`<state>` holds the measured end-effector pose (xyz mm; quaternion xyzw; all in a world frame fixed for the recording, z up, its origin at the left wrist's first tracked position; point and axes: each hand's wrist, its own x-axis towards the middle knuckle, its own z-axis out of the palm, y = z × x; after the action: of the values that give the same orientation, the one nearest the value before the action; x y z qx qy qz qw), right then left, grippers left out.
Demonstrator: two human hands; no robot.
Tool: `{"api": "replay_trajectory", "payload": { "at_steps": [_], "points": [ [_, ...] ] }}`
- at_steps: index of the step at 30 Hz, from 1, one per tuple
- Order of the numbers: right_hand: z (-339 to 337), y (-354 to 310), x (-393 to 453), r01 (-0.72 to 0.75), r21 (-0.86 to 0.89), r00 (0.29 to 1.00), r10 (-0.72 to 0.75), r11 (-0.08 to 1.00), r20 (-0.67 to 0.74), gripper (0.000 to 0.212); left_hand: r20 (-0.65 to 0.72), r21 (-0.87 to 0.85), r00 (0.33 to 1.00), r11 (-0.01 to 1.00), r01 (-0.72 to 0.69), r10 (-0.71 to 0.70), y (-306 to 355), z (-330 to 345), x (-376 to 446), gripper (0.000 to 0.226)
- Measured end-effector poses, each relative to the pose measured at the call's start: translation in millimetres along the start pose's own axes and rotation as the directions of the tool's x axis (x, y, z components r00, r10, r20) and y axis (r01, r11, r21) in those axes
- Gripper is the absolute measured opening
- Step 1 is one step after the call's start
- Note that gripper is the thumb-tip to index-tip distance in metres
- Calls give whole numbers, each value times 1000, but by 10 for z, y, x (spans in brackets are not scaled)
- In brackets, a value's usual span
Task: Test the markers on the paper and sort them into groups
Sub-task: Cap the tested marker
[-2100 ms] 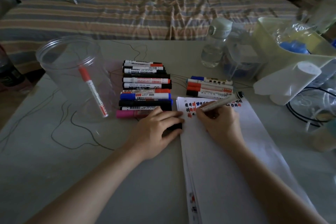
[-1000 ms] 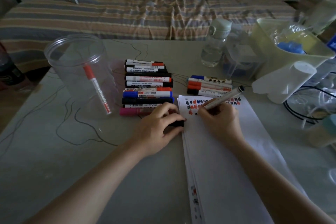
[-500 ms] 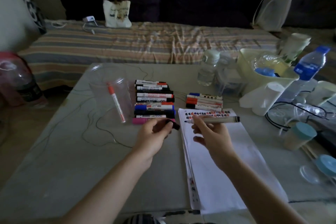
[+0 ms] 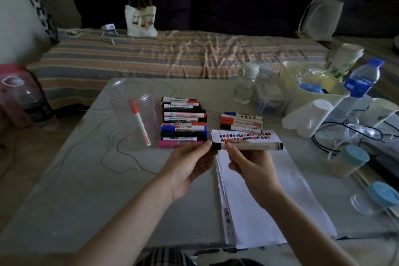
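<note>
Two seconds ago the right hand [image 4: 254,165] was writing on the paper [image 4: 269,190] with the marker [image 4: 251,146]; now both hands are raised off the desk [image 4: 90,190] and the marker lies level in the right grip. The left hand [image 4: 190,168], earlier resting flat at the paper's edge, now pinches the black cap [image 4: 215,146] against the marker's tip end (half a second ago a gap showed between them).
</note>
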<state>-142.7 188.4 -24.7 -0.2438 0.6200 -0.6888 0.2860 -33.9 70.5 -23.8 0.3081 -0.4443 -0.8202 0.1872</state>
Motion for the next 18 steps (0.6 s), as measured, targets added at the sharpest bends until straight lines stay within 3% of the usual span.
{"api": "replay_trajectory", "payload": {
  "at_steps": [9,18],
  "points": [
    [-91,137,57,27,39,997,-29,999,66,24,65,315,972,919,-235,227,-57,39,62,16],
    [-149,152,59,-69,147,993,54,987,103,24,90,386,943,861,-331,321,-188,92,96,13]
  ]
}}
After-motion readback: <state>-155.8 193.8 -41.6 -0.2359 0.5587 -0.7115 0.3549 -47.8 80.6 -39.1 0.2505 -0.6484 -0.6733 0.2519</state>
